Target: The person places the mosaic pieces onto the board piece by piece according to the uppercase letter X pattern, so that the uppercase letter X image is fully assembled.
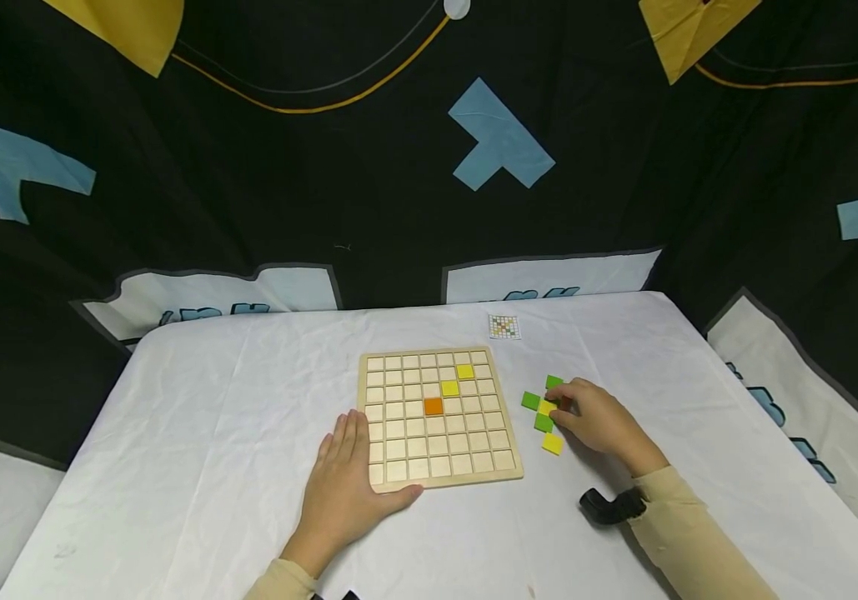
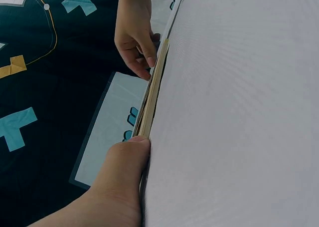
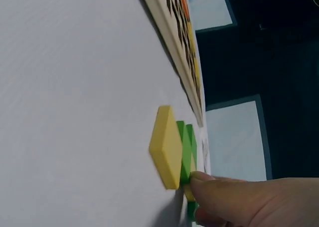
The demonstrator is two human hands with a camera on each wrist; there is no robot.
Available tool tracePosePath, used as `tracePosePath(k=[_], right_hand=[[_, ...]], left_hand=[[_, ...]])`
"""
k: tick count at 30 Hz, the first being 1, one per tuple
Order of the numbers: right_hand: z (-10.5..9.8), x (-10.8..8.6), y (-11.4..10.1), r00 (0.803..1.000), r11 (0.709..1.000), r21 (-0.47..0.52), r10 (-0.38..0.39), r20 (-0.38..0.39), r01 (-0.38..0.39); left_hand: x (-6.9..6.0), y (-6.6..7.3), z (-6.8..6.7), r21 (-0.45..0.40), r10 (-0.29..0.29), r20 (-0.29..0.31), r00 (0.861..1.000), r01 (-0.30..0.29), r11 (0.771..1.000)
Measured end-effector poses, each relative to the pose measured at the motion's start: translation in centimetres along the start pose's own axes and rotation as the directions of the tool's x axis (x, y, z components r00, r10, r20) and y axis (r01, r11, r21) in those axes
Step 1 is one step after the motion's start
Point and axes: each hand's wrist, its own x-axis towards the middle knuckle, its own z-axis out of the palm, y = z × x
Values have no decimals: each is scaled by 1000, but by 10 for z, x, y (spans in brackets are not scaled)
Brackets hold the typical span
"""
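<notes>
Fingers and thumb of the right hand (image 1: 599,418) curl in a pinch on a yellow tile (image 1: 545,407), off the right edge of the board (image 1: 417,446); three green tiles (image 1: 530,401) and a second yellow tile (image 1: 552,443) lie about it. The left hand (image 1: 340,492) lies with fingers straight and close together along the board's left edge, thumb at the near edge. On the board an orange tile (image 1: 434,406) sits near the middle, two yellow tiles (image 1: 449,388) stepping from it toward the far-right corner. The step looks like taking up a tile; the next move seems to call for a lift that leaves its neighbours undisturbed. A printed card (image 1: 504,327) lies near the far edge of the table (image 1: 173,467), its pattern too small to read; the fingertips partly hide the pinched tile
</notes>
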Motion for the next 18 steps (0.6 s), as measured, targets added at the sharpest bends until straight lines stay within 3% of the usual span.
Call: tracePosePath(k=[11,18], right_hand=[[5,0,8,998,995,80,-66,-1,66],[5,3,13,999,996,80,-32,15,30]], left_hand=[[0,-1,1,0,0,-5,1000,0,1000],[0,-1,2,-5,1,-4,1000,-1,1000]])
